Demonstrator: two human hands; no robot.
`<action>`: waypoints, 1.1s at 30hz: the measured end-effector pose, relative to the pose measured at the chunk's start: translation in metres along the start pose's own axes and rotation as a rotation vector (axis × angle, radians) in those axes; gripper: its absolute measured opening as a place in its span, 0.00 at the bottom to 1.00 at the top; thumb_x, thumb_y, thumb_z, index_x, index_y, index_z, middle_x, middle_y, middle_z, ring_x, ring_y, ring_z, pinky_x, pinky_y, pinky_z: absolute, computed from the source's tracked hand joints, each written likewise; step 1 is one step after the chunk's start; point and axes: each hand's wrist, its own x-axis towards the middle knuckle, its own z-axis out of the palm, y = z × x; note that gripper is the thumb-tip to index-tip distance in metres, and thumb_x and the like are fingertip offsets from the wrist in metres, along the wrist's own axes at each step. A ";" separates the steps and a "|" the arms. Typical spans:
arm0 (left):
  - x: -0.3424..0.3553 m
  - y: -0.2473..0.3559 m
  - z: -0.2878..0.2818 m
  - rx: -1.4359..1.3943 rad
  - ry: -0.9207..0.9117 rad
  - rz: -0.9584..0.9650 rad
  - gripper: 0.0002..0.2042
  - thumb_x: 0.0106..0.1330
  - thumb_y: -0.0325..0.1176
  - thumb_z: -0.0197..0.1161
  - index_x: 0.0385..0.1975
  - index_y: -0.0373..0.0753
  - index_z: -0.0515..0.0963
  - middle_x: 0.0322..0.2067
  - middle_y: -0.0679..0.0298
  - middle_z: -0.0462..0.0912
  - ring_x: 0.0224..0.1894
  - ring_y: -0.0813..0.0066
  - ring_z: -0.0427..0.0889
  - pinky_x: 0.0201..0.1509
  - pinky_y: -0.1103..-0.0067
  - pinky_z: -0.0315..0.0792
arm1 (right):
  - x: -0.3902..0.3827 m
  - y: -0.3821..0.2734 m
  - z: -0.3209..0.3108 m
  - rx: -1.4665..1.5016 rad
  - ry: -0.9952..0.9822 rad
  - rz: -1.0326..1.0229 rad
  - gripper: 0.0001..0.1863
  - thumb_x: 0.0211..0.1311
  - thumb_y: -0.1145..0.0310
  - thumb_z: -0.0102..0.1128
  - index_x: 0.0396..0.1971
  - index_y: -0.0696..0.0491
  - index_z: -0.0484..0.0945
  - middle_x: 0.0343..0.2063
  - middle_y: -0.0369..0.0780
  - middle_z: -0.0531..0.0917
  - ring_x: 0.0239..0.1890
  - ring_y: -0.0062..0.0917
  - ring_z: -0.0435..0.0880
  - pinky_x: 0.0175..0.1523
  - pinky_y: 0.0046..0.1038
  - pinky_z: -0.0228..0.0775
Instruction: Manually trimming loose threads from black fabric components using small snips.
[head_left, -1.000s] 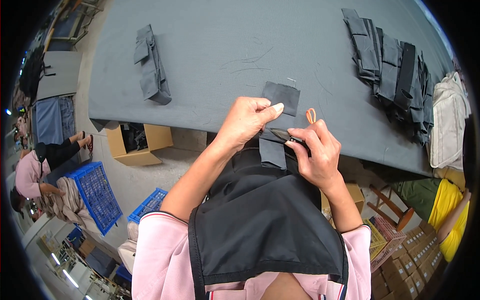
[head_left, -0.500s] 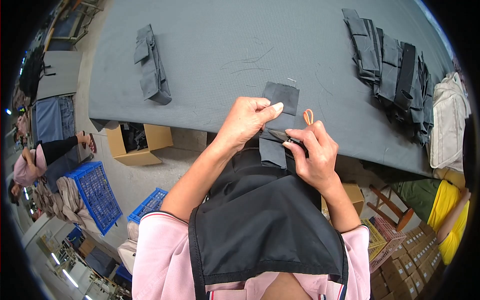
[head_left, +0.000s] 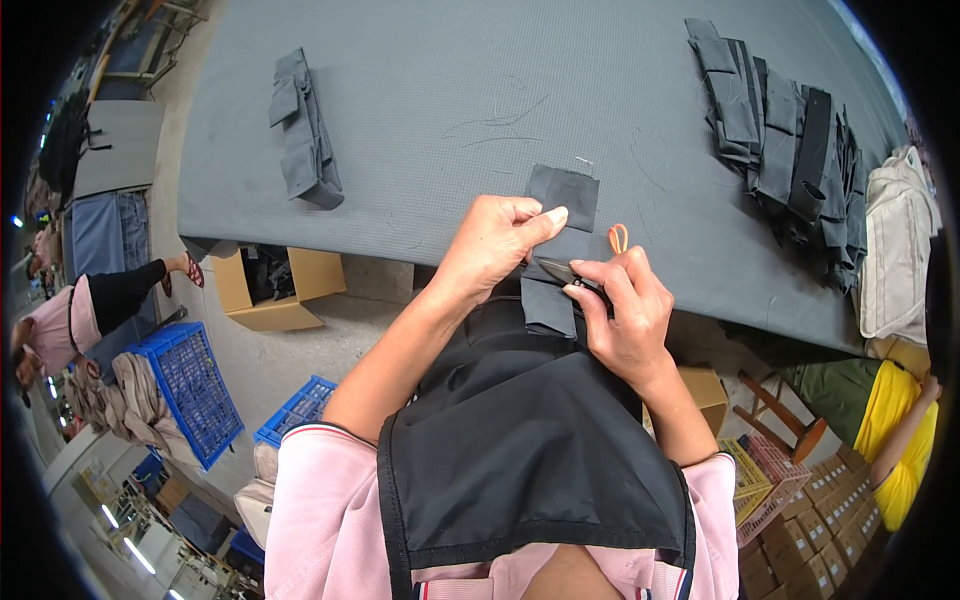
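My left hand (head_left: 498, 240) pinches a dark grey fabric strip (head_left: 565, 192) between thumb and fingers at the table's near edge. The strip's far end lies flat on the table, while its near end hangs over the edge in front of my black apron. Thread snips (head_left: 557, 270) sit in my right hand (head_left: 632, 305), closed around them. Their metal blades point left and rest against or just over the strip below my left thumb. An orange loop (head_left: 618, 237) sticks up behind my right fingers. Part of the snips' body is hidden by those fingers.
A folded strip bundle (head_left: 303, 130) lies at the table's left; more bundles (head_left: 785, 140) are piled at the right. Loose threads (head_left: 495, 125) lie mid-table. An open carton (head_left: 275, 315) and blue crates (head_left: 190, 390) stand on the floor. Another person in yellow (head_left: 895, 420) is at far right.
The snips and my right hand have shifted very slightly; my left hand keeps its grip. In the background at left, a walking person has changed position and stride.
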 end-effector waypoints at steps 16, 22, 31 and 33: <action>-0.033 0.031 -0.004 -0.601 0.005 0.129 0.13 0.66 0.37 0.54 0.20 0.40 0.66 0.20 0.70 0.68 0.21 0.80 0.67 0.26 0.81 0.63 | 0.007 -0.022 -0.033 0.343 0.209 0.131 0.12 0.39 0.80 0.64 0.29 0.58 0.78 0.20 0.35 0.70 0.23 0.21 0.64 0.26 0.21 0.55; -0.005 0.003 -0.011 -0.793 0.069 -0.238 0.16 0.68 0.42 0.50 0.46 0.35 0.71 0.50 0.59 0.73 0.47 0.61 0.75 0.49 0.59 0.71 | 0.002 0.024 -0.010 0.591 0.043 0.692 0.10 0.50 0.78 0.62 0.34 0.55 0.74 0.22 0.28 0.64 0.25 0.11 0.60 0.31 0.14 0.54; -0.009 0.055 -0.135 0.104 0.360 0.827 0.13 0.67 0.39 0.47 0.26 0.36 0.71 0.30 0.58 0.78 0.38 0.64 0.77 0.52 0.69 0.66 | 0.058 0.130 -0.059 -0.178 0.378 0.308 0.08 0.60 0.71 0.55 0.37 0.58 0.77 0.27 0.41 0.76 0.25 0.30 0.77 0.32 0.28 0.68; -0.005 0.063 -0.159 0.323 0.420 0.845 0.13 0.66 0.39 0.49 0.27 0.36 0.71 0.30 0.59 0.78 0.38 0.64 0.77 0.54 0.68 0.64 | 0.076 0.157 -0.073 -0.303 0.332 0.406 0.15 0.57 0.66 0.59 0.42 0.57 0.75 0.35 0.41 0.77 0.32 0.36 0.80 0.35 0.34 0.70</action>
